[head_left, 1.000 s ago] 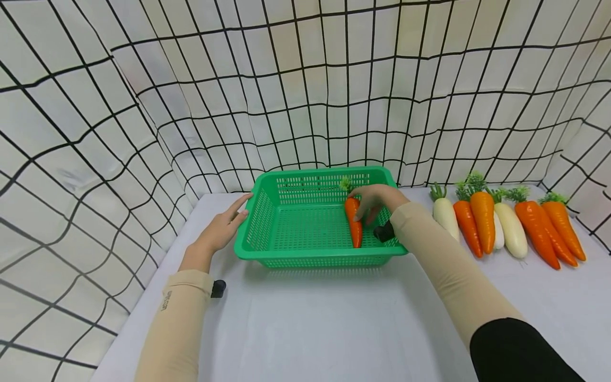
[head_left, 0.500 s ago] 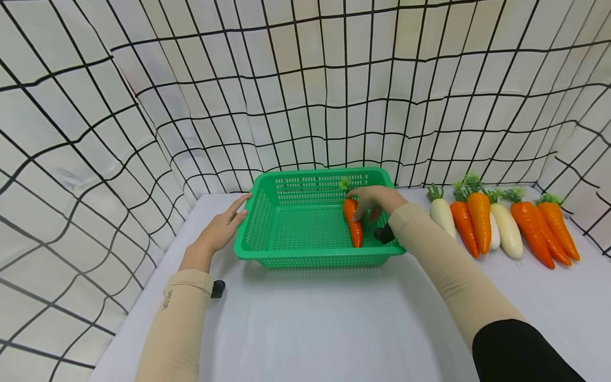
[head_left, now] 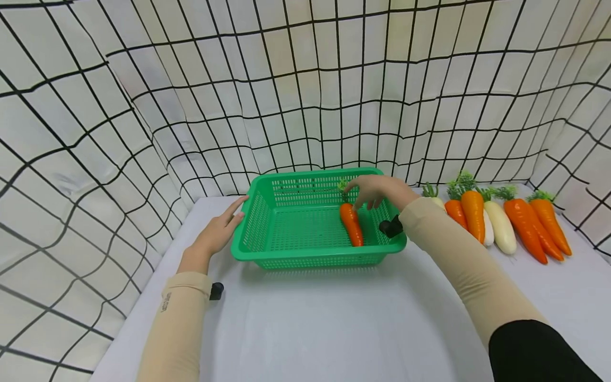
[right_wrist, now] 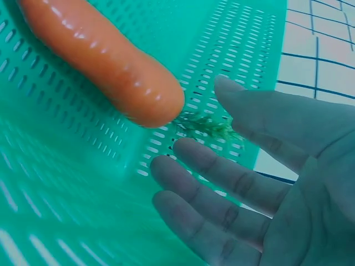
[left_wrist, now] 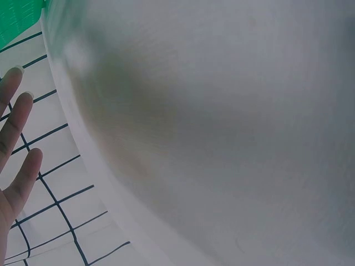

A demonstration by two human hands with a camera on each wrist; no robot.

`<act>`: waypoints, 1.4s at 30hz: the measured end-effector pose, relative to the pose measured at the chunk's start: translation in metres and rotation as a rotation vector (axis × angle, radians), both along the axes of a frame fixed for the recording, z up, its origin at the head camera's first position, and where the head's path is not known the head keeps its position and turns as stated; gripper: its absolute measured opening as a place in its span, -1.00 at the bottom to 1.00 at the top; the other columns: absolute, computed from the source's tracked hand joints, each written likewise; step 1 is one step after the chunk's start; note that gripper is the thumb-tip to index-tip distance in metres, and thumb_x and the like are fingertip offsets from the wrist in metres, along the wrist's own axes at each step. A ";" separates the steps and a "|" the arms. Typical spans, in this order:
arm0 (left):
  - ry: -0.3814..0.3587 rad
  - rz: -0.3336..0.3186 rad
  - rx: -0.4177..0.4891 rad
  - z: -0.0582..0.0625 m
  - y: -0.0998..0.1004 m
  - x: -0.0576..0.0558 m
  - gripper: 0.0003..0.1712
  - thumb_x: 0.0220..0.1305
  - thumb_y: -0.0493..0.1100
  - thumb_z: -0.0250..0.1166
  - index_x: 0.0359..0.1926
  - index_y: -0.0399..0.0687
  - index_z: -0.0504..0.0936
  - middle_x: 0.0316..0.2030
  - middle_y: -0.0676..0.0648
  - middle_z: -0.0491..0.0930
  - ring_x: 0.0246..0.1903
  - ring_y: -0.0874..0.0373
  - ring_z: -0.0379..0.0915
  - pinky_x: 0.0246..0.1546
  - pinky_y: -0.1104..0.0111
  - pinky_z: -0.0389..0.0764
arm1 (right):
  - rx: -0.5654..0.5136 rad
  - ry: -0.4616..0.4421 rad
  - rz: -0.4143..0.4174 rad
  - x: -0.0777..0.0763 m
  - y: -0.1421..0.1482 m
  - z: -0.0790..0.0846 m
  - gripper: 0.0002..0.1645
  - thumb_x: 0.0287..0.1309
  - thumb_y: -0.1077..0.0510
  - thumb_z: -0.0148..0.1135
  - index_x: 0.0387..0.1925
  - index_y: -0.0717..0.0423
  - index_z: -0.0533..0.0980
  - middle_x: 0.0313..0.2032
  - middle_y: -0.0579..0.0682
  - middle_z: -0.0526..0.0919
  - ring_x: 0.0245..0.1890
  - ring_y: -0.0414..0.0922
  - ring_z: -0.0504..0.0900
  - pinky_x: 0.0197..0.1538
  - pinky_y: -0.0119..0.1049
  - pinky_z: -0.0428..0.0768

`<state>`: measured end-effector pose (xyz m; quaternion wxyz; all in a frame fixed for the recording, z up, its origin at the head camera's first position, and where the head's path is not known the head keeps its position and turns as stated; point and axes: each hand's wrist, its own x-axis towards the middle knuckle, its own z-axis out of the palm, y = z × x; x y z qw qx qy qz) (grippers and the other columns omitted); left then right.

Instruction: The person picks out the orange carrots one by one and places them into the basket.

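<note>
An orange carrot [head_left: 351, 225] with a green leafy top lies in the right part of a green plastic basket [head_left: 305, 253]. Just above its top end is my right hand [head_left: 377, 189]. In the right wrist view that hand [right_wrist: 266, 177] has its fingers and thumb spread, with a gap between them and the carrot [right_wrist: 111, 61]; the leaves show behind the fingers. My left hand [head_left: 217, 232] is at the basket's left rim with fingers extended. In the left wrist view the left hand's fingers [left_wrist: 19, 122] are straight and hold nothing.
To the right of the basket, several carrots [head_left: 473, 215] and white radishes [head_left: 501, 228] lie in a row on the white tabletop [head_left: 296, 323]. Black netting [head_left: 320, 109] over white sheeting rises behind the table and on both sides.
My right hand has let go of the carrot and lifted slightly up and away from it. The carrot stays in the basket. My left hand keeps its place at the rim.
</note>
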<state>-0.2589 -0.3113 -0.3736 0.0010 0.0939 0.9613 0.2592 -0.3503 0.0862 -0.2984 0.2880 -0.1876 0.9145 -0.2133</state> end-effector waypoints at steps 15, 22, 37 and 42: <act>0.011 -0.008 0.008 -0.003 -0.004 -0.003 -0.29 0.64 0.28 -0.31 0.66 0.26 -0.10 0.40 -0.48 0.28 0.28 -0.56 0.28 0.15 -0.39 0.34 | -0.214 0.224 0.074 0.021 0.039 0.015 -0.48 0.44 0.18 0.25 0.35 0.24 0.45 -0.04 0.21 0.71 -0.18 0.14 0.71 -0.11 -0.06 0.68; 0.014 -0.020 0.005 -0.003 -0.003 -0.004 -0.30 0.64 0.28 -0.30 0.66 0.26 -0.09 0.41 -0.43 0.30 0.27 -0.54 0.31 0.13 -0.37 0.37 | -0.310 0.389 0.039 0.040 0.068 0.018 -0.58 0.47 0.17 0.21 0.26 0.23 0.51 -0.11 0.21 0.66 -0.28 0.07 0.71 -0.18 -0.05 0.63; 0.004 -0.021 0.015 -0.003 -0.005 -0.003 -0.29 0.65 0.28 -0.32 0.67 0.26 -0.12 0.39 -0.51 0.28 0.30 -0.55 0.26 0.19 -0.39 0.29 | -0.361 0.577 -0.209 0.061 0.137 0.008 -0.66 0.49 0.13 0.15 0.18 0.15 0.57 -0.29 0.07 0.63 -0.33 0.04 0.57 -0.31 -0.23 0.52; 0.014 -0.023 0.011 -0.002 -0.004 -0.003 -0.28 0.65 0.27 -0.32 0.66 0.20 -0.09 0.36 -0.54 0.30 0.27 -0.56 0.29 0.15 -0.39 0.33 | -0.335 0.604 -0.234 0.063 0.165 -0.002 -0.62 0.49 0.11 0.17 0.21 0.20 0.54 -0.34 0.06 0.63 -0.41 0.01 0.54 -0.38 -0.29 0.49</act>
